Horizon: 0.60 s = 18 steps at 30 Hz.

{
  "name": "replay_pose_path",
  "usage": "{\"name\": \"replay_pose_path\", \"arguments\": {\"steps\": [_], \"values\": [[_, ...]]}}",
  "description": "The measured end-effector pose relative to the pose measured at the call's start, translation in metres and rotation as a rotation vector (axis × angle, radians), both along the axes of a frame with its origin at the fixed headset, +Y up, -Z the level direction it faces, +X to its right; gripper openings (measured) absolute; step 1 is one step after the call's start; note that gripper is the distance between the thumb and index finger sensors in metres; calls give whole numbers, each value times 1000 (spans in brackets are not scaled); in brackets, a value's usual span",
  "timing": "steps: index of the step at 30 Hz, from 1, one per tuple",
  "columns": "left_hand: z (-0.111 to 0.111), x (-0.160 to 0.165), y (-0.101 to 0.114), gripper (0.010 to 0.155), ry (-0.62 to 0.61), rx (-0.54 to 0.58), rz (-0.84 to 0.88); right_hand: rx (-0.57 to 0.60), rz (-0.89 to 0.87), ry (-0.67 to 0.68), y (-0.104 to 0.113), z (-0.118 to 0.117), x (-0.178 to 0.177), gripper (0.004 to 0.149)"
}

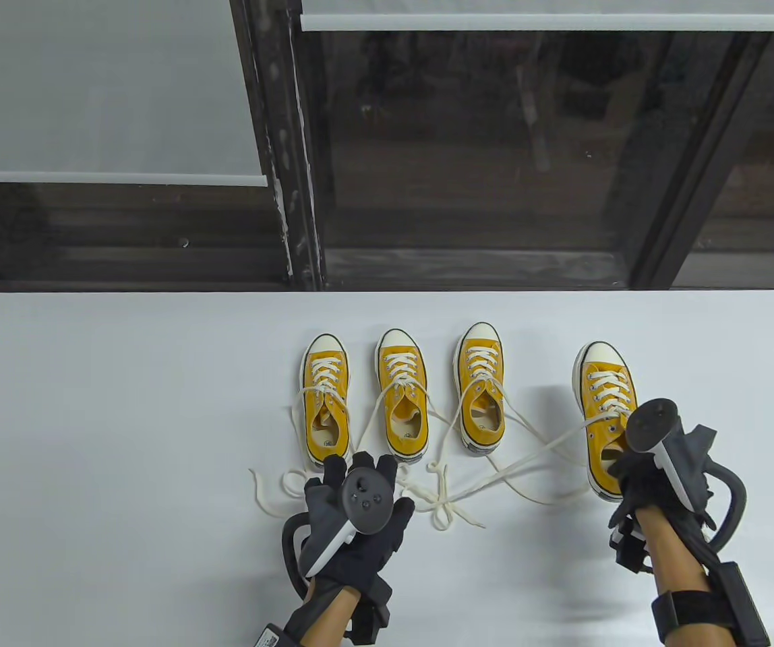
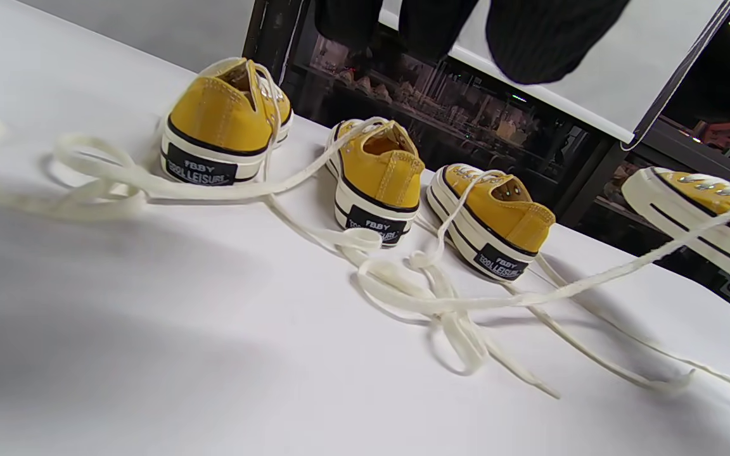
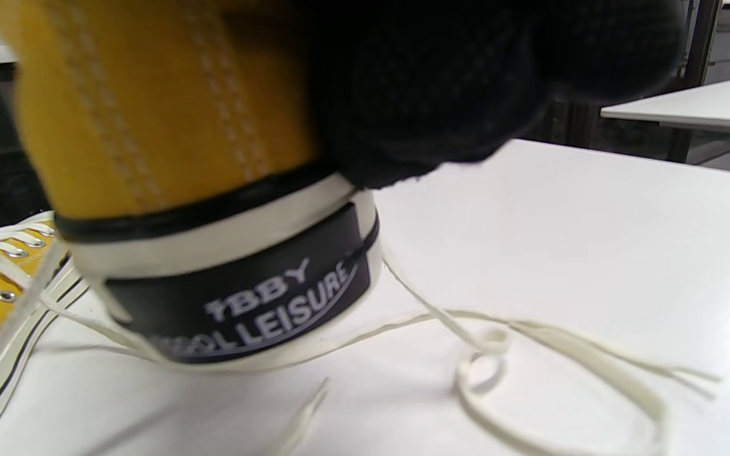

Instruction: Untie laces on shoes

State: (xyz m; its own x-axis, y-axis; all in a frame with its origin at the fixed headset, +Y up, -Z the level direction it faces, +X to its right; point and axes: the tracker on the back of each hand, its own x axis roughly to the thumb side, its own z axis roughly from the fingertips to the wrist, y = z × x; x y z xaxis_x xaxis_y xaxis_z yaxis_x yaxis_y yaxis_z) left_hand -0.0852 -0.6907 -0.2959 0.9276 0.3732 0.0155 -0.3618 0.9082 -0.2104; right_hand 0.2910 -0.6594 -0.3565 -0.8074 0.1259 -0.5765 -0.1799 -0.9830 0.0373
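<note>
Four yellow sneakers stand in a row on the white table point(image 1: 124, 404), toes pointing away. Their cream laces lie loose in front of the heels, and some meet in a tangle point(image 1: 442, 504), also in the left wrist view point(image 2: 450, 310). My left hand point(image 1: 360, 466) hovers with fingers spread just before the heels of the first shoe point(image 1: 325, 404) and second shoe point(image 1: 402, 404), holding nothing. The third shoe point(image 1: 480, 391) stands alone. My right hand point(image 1: 624, 466) grips the heel of the rightmost shoe point(image 1: 604, 397); its gloved fingers point(image 3: 466, 82) wrap that heel point(image 3: 168, 126).
A dark window frame point(image 1: 292, 168) and white blinds point(image 1: 104, 87) stand behind the table's far edge. Bare table surface lies on the far left and on the right, beyond the laces. Another white table point(image 3: 688, 101) shows in the right wrist view.
</note>
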Motion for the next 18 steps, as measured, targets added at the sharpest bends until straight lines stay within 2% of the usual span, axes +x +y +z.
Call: {"name": "replay_pose_path", "arguments": {"steps": [10, 15, 18], "values": [[-1, 1, 0, 69, 8, -7, -5, -63, -9, 11, -38, -59, -15, 43], [-1, 2, 0, 69, -5, -1, 9, -97, -50, 12, -56, -78, -26, 43], [1, 5, 1, 68, -20, 5, 7, -114, 16, 26, -63, -85, -33, 43]]}}
